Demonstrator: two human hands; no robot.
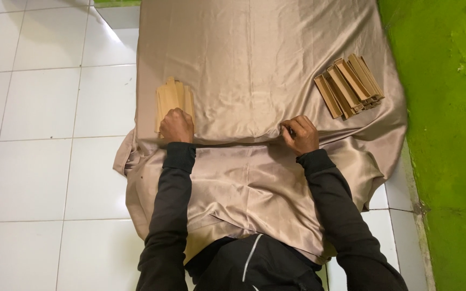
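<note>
- The person's left hand point(177, 125) rests knuckles-up on the near end of a flat stack of pale tan cardboard pieces point(173, 99), which lies at the left edge of the table. The fingers are curled down onto the stack; whether they pinch a piece or only press on it cannot be told from this angle.
- The stack sits within easy reach of that hand, its long side pointing away from the person, and the pieces fan out slightly at the far end. Only a few edges separate there, so no exact count can be given.
- The right hand point(300, 134) is closed at the front edge of the table, well apart from the left. Something dark and thin shows between thumb and forefinger; it is too small to tell what it is, or whether the fingers also grip the cloth.
- A shiny beige satin cloth point(254, 64) covers the whole table and hangs down over the person's lap, creased where it breaks over the table edge.
- One heap of folded brown cardboard strips point(350, 86) lies at the far right of the table, well apart from both hands. The strips are laid side by side on a slant, some overlapping, about eight in all, though the overlaps make that unsure.
- That makes two groups of cardboard, one on each side of the table.
- A white tiled floor point(39, 161) lies to the left, and a bright green wall point(449, 134) stands to the right.
</note>
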